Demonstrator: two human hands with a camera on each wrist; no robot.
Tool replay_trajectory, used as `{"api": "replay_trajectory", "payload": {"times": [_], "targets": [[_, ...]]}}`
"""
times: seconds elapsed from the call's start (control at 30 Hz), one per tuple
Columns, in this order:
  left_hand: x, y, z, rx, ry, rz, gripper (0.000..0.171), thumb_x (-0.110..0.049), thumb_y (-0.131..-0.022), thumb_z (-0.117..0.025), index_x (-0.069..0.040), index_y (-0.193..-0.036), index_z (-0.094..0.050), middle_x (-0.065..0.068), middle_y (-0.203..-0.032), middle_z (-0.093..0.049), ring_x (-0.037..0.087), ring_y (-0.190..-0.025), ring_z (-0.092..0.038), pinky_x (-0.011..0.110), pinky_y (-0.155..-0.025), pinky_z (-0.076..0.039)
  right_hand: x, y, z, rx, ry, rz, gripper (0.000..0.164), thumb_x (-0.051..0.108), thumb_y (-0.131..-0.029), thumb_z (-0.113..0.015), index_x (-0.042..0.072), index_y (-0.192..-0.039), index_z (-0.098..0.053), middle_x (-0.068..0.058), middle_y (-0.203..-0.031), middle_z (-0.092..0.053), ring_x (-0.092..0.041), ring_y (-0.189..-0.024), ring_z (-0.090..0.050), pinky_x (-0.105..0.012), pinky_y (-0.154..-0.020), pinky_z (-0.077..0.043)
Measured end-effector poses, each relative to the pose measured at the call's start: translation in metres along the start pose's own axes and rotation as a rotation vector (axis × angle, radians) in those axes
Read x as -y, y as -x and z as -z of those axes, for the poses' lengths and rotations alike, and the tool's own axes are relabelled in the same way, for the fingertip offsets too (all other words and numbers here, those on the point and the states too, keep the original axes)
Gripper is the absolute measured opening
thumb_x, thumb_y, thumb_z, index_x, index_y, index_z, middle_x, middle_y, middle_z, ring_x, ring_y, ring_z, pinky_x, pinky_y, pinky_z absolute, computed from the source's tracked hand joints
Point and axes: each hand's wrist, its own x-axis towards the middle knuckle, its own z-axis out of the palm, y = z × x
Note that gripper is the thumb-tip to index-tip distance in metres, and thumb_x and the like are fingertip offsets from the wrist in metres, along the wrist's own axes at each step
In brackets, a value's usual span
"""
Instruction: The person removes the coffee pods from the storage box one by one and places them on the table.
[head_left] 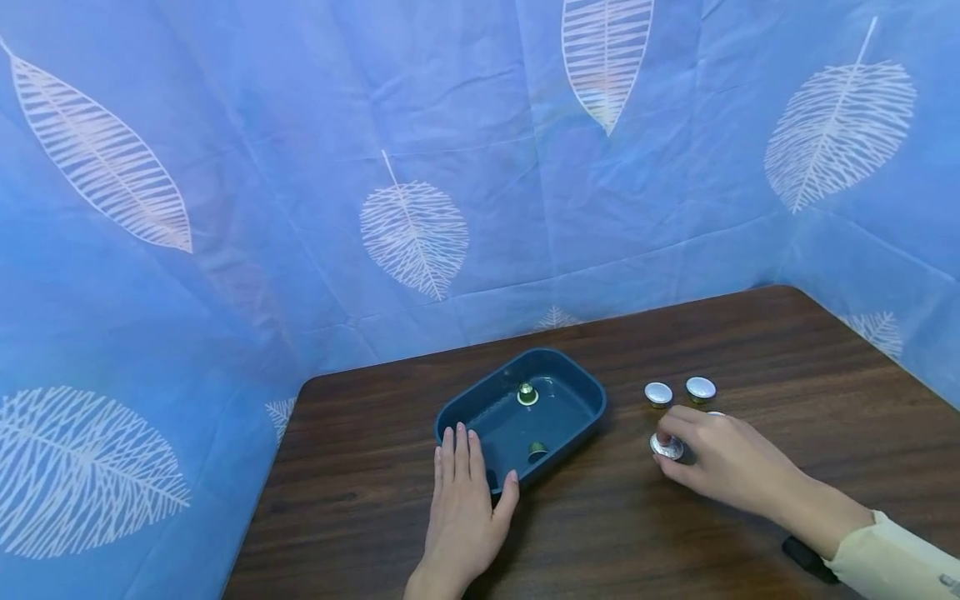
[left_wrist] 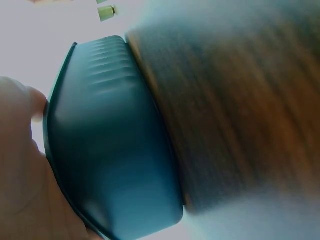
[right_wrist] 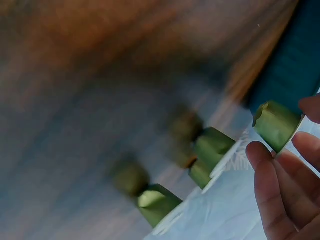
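Right grip pinches a capsule between fingertips — left grip, unclenched, touches tray.

From my distant post I can read no text or number; one small grey mark on the cream cloth sleeve, right of the dark-blue rectangular tray, is too unclear.

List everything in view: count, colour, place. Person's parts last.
table: one, dark brown, lower part of head view
cloth: count unclear, blue with white leaves, behind table
tray: one, dark teal, on table
tray pods: at least two, green, inside tray
loose pods: three, green with silvery lids, right of tray
held pod: one, green with silvery lid, near loose pods
black object: one, black, bottom right
sleeve: one, pale yellow, right arm
left hand: one, bare, at tray's rim
right hand: one, bare, pinching held pod
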Motion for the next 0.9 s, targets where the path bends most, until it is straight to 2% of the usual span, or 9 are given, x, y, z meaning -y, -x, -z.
{"api": "replay_trajectory", "payload": {"times": [0.2,0.5,0.9], "targets": [[0.001,0.001,0.0,-0.028,0.001,-0.02,0.085,-0.058,-0.109,-0.048,0.003,-0.167,-0.032,0.022,-0.179,-0.022,0.041,-0.169,-0.014,0.063,-0.135,-0.018,0.0,0.006,-0.004,0.008,0.005,0.013,0.041,0.011,-0.075,-0.094,0.027,-0.085,-0.059,0.02,-0.081,-0.052,0.014,-0.063,-0.031,-0.014,-0.051,-0.031],[-0.001,0.002,-0.001,-0.022,0.009,-0.009,0.085,-0.057,-0.109,-0.049,0.003,-0.167,-0.031,0.022,-0.179,-0.021,0.041,-0.169,-0.014,0.063,-0.135,-0.018,0.001,0.018,-0.005,0.092,0.01,-0.08,0.039,0.019,-0.078,-0.096,0.03,-0.084,-0.059,0.021,-0.083,-0.053,0.013,-0.062,-0.034,-0.016,-0.051,-0.031],[-0.002,0.002,-0.002,-0.042,0.005,-0.023,0.083,-0.054,-0.109,-0.051,0.003,-0.166,-0.033,0.023,-0.178,-0.023,0.041,-0.168,-0.016,0.064,-0.134,-0.021,-0.002,0.029,-0.004,0.108,0.043,-0.125,0.039,0.02,-0.079,-0.096,0.031,-0.081,-0.058,0.022,-0.081,-0.05,0.011,-0.059,-0.03,-0.018,-0.051,-0.029]]}}
